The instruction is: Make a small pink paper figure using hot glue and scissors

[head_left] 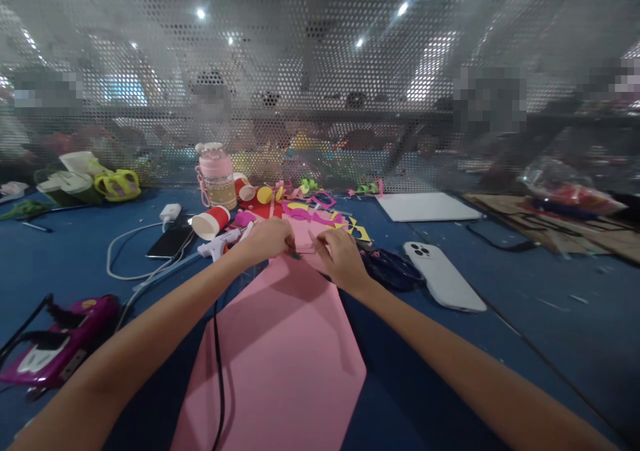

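Observation:
A small folded piece of pink paper (pixel 303 239) is between my two hands, at the far end of a large pink sheet (pixel 285 344). My left hand (pixel 271 239) is closed, its curled fingertips at the paper's left edge. From the other side, my right hand (pixel 343 258) pinches near the right edge with thumb and forefinger. A little dark green bit (pixel 295 256) shows just under the left fingertips. Beside my left wrist lies a pale glue gun (pixel 219 244). Coloured paper scraps (pixel 310 212) are heaped just beyond both hands.
Left: a red paper cup (pixel 211 222), pink-lidded bottle (pixel 217 178), black phone (pixel 170 241) and purple power strip (pixel 75 344). A black cord (pixel 219 371) crosses the pink sheet. Right: a dark blue pouch (pixel 393 269), white phone (pixel 443 278) and white paper (pixel 427 207). A perforated metal screen (pixel 310 71) stands behind.

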`<state>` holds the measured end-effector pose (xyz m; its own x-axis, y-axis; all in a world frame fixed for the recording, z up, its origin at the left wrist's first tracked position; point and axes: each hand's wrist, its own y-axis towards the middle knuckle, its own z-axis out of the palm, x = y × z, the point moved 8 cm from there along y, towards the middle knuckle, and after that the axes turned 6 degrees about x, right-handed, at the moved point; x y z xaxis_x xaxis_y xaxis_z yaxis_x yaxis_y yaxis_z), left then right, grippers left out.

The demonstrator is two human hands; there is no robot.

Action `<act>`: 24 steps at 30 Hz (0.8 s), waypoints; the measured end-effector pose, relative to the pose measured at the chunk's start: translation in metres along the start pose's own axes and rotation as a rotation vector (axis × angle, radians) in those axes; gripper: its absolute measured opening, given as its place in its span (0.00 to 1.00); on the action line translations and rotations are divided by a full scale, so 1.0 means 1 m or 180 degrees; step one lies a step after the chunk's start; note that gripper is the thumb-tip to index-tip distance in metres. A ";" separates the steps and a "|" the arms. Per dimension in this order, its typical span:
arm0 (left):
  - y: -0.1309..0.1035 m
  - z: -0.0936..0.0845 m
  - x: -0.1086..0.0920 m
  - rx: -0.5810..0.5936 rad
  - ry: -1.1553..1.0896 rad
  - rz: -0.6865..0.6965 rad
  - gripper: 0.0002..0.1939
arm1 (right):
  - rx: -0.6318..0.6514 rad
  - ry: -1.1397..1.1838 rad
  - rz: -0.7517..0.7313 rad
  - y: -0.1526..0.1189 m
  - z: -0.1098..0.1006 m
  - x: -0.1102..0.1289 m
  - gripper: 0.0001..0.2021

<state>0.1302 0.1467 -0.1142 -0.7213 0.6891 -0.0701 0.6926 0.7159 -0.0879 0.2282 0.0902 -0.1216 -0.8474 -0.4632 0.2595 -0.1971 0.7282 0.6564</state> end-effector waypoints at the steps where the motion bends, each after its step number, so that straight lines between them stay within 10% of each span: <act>1: 0.001 0.000 0.001 0.0025 0.0006 0.0032 0.09 | -0.0126 0.0059 0.0094 -0.001 -0.002 -0.003 0.16; 24: -0.007 -0.011 0.013 0.0191 -0.0203 -0.0472 0.13 | -0.0445 0.0500 0.0376 -0.009 -0.004 -0.023 0.14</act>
<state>0.1163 0.1518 -0.1039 -0.8161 0.5665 -0.1146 0.5779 0.8000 -0.1611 0.2512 0.0928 -0.1308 -0.7713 -0.4599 0.4401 -0.0217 0.7099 0.7039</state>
